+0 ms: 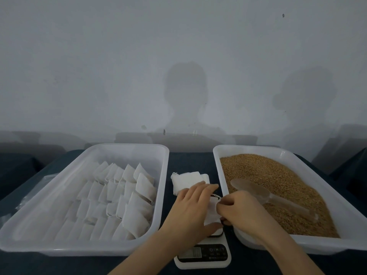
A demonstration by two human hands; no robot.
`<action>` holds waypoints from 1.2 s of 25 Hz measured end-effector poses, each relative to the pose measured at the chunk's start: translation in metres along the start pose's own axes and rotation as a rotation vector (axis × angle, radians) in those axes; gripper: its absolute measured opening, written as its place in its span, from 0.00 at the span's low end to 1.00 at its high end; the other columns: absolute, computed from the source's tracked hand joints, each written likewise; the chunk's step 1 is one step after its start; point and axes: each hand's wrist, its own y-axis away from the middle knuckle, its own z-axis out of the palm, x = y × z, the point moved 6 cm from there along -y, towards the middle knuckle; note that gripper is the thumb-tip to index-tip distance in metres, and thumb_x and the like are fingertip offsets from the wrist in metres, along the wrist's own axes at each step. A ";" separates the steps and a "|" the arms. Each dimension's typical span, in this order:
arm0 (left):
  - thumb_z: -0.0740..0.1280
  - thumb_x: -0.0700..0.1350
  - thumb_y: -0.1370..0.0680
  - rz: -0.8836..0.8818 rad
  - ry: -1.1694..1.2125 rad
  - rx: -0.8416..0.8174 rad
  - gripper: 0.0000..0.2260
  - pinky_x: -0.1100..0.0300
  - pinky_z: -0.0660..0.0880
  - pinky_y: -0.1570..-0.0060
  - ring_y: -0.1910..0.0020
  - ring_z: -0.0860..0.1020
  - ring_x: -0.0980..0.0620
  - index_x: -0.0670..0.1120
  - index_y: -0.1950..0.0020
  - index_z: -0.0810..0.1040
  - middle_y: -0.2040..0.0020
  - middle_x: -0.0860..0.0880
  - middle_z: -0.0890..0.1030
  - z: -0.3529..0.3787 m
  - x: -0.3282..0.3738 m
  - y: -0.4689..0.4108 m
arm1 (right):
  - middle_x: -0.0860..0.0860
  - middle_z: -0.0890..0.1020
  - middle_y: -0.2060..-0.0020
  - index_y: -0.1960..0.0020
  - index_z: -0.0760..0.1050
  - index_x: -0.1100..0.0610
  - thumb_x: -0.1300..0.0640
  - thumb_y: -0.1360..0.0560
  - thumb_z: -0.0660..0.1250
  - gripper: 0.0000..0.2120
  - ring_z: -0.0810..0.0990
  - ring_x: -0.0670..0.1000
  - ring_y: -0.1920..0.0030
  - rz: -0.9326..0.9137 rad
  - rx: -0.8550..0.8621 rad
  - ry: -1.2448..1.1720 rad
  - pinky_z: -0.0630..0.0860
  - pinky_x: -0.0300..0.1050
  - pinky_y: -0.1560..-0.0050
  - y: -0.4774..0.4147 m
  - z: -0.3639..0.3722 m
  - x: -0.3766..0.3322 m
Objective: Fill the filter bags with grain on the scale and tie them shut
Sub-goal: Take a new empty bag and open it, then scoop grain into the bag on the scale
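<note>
Plainly the weak point is the mouth of the small white fabric filter bag (pixel 211 212), which sits on the white digital kitchen scale (pixel 202 255) at the middle of the dark blue worktop's (pixel 188 159) near edge. The left hand (pixel 190 207) grips the bag, fingers along its far side and thumb under its near corner. The right hand (pixel 238 209) is curled and pinches the bag's top, by its thin string. How full the bag is cannot be told.

A sharp tug on the string could tip the bag and spill grain over the scale. A loose knot could let it leak later. Both hands bearing down would likely falsify the reading, which is too blurred to check. The right forearm crosses the rim of the white plastic tray of brown grain (pixel 248 148) at the right edge and could jolt it.
</note>
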 end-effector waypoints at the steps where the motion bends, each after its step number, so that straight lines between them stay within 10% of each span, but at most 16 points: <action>1: 0.67 0.59 0.24 0.010 0.012 0.004 0.31 0.61 0.50 0.28 0.26 0.58 0.57 0.52 0.25 0.59 0.27 0.55 0.65 0.002 -0.001 -0.004 | 0.58 0.83 0.61 0.57 0.81 0.64 0.54 0.27 0.65 0.13 0.83 0.51 0.61 -0.005 -0.014 -0.013 0.80 0.53 0.52 0.001 0.000 -0.002; 5: 0.67 0.51 0.24 -0.025 0.140 -0.074 0.21 0.61 0.65 0.36 0.38 0.71 0.56 0.52 0.33 0.67 0.36 0.54 0.74 0.008 -0.009 -0.021 | 0.57 0.83 0.59 0.56 0.82 0.59 0.45 0.25 0.63 0.18 0.82 0.56 0.56 -0.017 -0.010 0.029 0.78 0.56 0.51 -0.003 -0.007 -0.003; 9: 0.72 0.52 0.27 -0.260 0.381 -0.289 0.24 0.60 0.72 0.45 0.44 0.72 0.56 0.54 0.34 0.67 0.39 0.56 0.72 0.019 -0.037 -0.035 | 0.38 0.82 0.54 0.46 0.78 0.42 0.47 0.24 0.64 0.08 0.78 0.37 0.59 -0.128 0.229 0.273 0.74 0.31 0.62 -0.019 -0.061 0.012; 13: 0.74 0.53 0.30 -0.359 0.564 -0.409 0.25 0.64 0.74 0.50 0.46 0.75 0.55 0.57 0.35 0.69 0.44 0.58 0.73 0.036 -0.061 -0.027 | 0.48 0.77 0.39 0.35 0.72 0.50 0.45 0.26 0.66 0.21 0.76 0.45 0.44 0.050 0.211 0.714 0.74 0.41 0.42 -0.038 -0.109 0.092; 22: 0.74 0.52 0.29 -0.403 0.743 -0.381 0.22 0.70 0.73 0.58 0.48 0.77 0.55 0.61 0.39 0.69 0.46 0.57 0.75 0.040 -0.069 -0.025 | 0.42 0.74 0.48 0.43 0.73 0.44 0.48 0.22 0.60 0.09 0.73 0.41 0.55 -0.021 0.228 0.816 0.74 0.39 0.51 -0.049 -0.127 0.124; 30: 0.74 0.52 0.28 -0.330 0.698 -0.280 0.23 0.71 0.74 0.55 0.44 0.76 0.57 0.70 0.41 0.66 0.41 0.59 0.73 0.039 -0.068 -0.027 | 0.41 0.75 0.45 0.31 0.64 0.38 0.53 0.25 0.63 0.25 0.71 0.43 0.44 -0.064 0.305 1.412 0.64 0.41 0.41 -0.036 -0.171 0.112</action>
